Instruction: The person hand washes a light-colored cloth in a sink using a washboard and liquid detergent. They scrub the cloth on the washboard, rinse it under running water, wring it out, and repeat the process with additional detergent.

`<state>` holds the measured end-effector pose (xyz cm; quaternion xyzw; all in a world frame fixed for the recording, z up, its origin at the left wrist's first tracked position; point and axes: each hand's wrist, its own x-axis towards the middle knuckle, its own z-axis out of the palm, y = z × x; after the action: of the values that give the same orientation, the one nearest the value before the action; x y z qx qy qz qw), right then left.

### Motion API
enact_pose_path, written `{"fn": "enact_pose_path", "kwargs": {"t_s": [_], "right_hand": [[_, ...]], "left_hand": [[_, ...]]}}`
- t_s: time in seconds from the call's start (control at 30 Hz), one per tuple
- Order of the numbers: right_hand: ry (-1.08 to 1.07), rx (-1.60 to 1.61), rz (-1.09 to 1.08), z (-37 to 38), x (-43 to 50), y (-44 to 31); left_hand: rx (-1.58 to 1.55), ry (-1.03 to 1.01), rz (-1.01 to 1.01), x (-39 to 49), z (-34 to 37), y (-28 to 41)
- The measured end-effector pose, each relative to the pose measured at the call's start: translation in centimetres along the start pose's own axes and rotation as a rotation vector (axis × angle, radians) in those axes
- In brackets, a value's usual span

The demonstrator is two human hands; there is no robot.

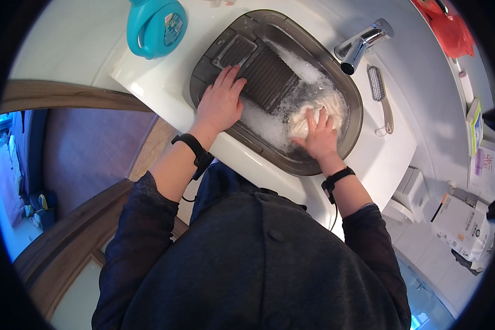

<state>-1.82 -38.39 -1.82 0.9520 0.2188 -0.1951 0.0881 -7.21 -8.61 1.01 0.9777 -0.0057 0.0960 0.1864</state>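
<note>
A grey plastic washbasin (357, 119) with a built-in ribbed washboard (268, 74) sits on the white sink. Soapy water and foam (264, 123) fill its lower part. A wet, cream-white cloth (328, 105) lies bunched in the water at the basin's right side. My right hand (321, 136) presses on this cloth from above, fingers spread. Over the basin's near left rim, my left hand (220, 99) rests with its fingertips at the washboard's edge. No object shows in the left hand. Both wrists wear black bands.
A teal detergent bottle (156, 29) stands at the back left of the sink top. Behind the basin rises a chrome faucet (365, 45). A scrubbing brush (380, 99) lies on the right ledge. Boxes (458, 222) are at the far right; a wooden door frame (78, 95) is at left.
</note>
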Motion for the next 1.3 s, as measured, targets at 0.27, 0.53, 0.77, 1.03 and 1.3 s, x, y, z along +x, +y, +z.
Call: {"fn": "enact_pose_path", "kwargs": {"t_s": [0.27, 0.53, 0.77, 1.03, 1.3], "right_hand": [[0.079, 0.316, 0.243, -1.9, 6.2, 2.0], [-0.107, 1.717, 0.472, -1.4, 0.0, 7.4], [0.345, -0.190, -0.183, -1.0, -6.5, 0.8], [-0.024, -0.106, -0.009, -0.9, 0.3, -1.8], [0.102, 0.467, 0.254, -0.7, 9.0, 3.4]], "left_hand": [[0.007, -0.015, 0.008, -0.3, 0.3, -0.2], [-0.038, -0.009, 0.015, -0.4, 0.4, -0.5], [-0.032, -0.021, 0.011, -0.3, 0.4, -0.4], [-0.030, -0.017, 0.002, 0.1, 0.0, -0.3], [-0.036, -0.005, 0.007, 0.1, 0.3, -0.4]]}}
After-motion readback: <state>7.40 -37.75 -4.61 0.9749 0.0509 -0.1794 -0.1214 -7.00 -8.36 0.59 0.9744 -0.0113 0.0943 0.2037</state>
